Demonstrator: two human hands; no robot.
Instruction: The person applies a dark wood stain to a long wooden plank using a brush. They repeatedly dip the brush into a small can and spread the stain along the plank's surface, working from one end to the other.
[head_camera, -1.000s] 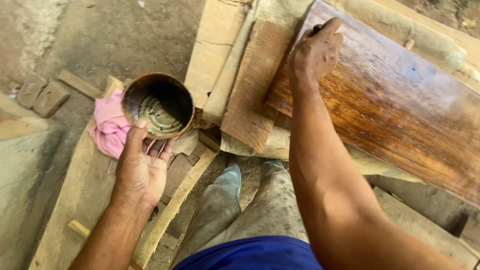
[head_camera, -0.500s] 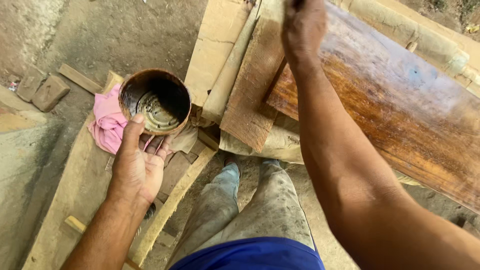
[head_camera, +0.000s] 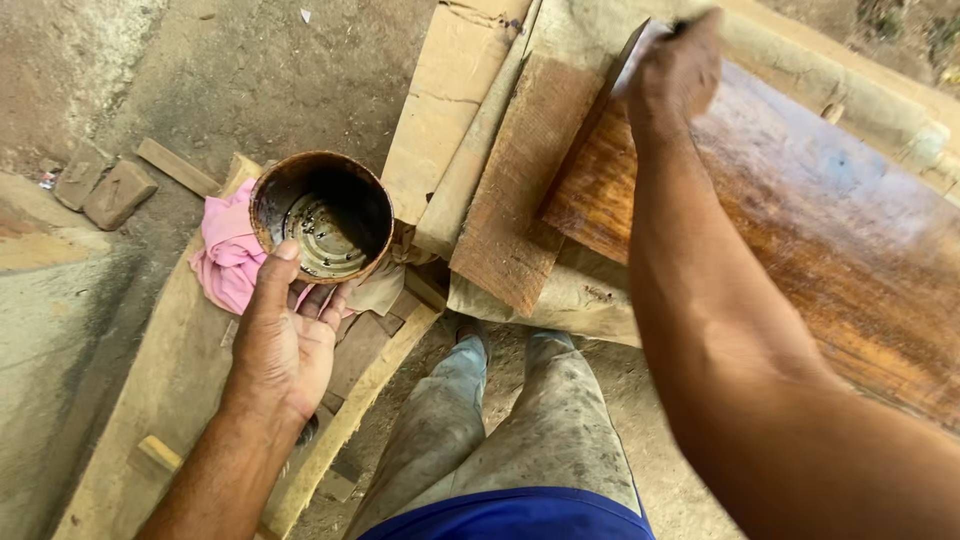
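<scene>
My left hand (head_camera: 288, 335) holds a rusty brown tin can (head_camera: 322, 214) from below, thumb up against its near wall; a little dark liquid lies in its bottom. My right hand (head_camera: 678, 68) is closed around a small dark tool, mostly hidden in the fist, and presses it on the far end of a glossy, wet-looking brown plank (head_camera: 800, 240). The plank runs from upper middle to the right edge.
A pink cloth (head_camera: 226, 262) lies under the can on pale boards (head_camera: 150, 400). Bare wooden planks (head_camera: 520, 180) and a cardboard piece (head_camera: 445, 100) lie beside the glossy plank. Two bricks (head_camera: 105, 190) sit on the dirt floor at left. My legs (head_camera: 500, 430) stand below.
My right hand moved along the far end of the glossy plank, up and then slightly back. My left hand kept the can in about the same place.
</scene>
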